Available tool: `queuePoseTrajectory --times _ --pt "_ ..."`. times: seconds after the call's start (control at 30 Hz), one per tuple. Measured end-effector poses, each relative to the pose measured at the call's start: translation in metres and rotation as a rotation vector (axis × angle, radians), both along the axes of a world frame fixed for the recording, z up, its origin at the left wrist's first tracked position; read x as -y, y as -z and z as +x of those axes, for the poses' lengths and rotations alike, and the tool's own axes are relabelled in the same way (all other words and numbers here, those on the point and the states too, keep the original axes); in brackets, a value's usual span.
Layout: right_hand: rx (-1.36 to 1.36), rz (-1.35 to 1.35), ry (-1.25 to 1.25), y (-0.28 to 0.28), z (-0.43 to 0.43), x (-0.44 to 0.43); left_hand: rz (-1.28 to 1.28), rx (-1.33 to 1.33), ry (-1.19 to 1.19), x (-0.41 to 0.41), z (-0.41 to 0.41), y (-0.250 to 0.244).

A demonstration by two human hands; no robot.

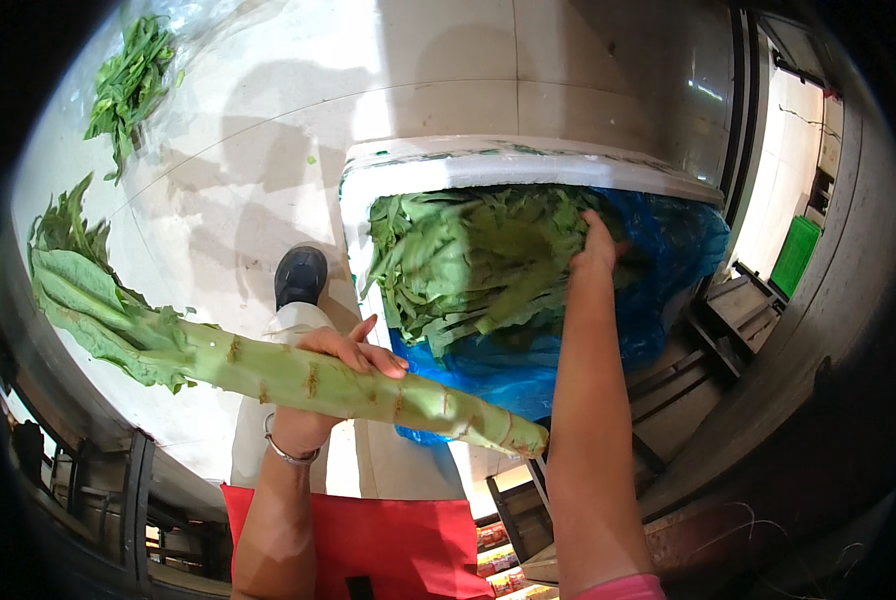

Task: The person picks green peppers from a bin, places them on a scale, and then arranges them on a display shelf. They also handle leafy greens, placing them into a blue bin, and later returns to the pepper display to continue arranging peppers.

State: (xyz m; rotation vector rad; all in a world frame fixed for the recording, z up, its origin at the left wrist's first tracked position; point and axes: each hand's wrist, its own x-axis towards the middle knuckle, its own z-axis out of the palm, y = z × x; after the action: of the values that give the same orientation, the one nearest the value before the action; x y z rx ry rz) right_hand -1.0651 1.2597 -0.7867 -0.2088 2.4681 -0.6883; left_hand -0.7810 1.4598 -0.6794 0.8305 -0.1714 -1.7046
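Observation:
A thick celtuce stem [290, 375] with leaves at its left end lies across my left hand [343, 352], whose fingers close around its middle; the bare tip points right. My right hand [599, 244] reaches into a white foam box [463, 172] lined with a blue plastic bag [493, 386]. It touches the right side of the heap of green leaves [485, 255] in the box. Its fingertips are partly hidden among leaves and bag, so whether they grip anything does not show.
A bunch of loose green leaves [129, 86] lies on clear plastic on the tiled floor [268, 150] at the upper left. Dark metal shelving frames [136, 495] stand at the lower left and on the right. A green crate [794, 255] shows at the far right.

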Motion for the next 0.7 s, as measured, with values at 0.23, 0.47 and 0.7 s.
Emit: queuePoseTrajectory --times 0.23,0.47,0.7 --pt "0.193 -0.159 0.045 -0.076 -0.046 -0.082 -0.006 -0.006 0.119 -0.011 0.008 -0.005" --pt "-0.134 0.216 -0.295 -0.005 -0.163 -0.194 -0.031 -0.038 0.159 -0.013 -0.006 0.001" --pt "-0.398 0.030 -1.268 -0.043 -0.019 -0.106 -0.007 -0.001 0.164 -0.013 -0.008 -0.003"
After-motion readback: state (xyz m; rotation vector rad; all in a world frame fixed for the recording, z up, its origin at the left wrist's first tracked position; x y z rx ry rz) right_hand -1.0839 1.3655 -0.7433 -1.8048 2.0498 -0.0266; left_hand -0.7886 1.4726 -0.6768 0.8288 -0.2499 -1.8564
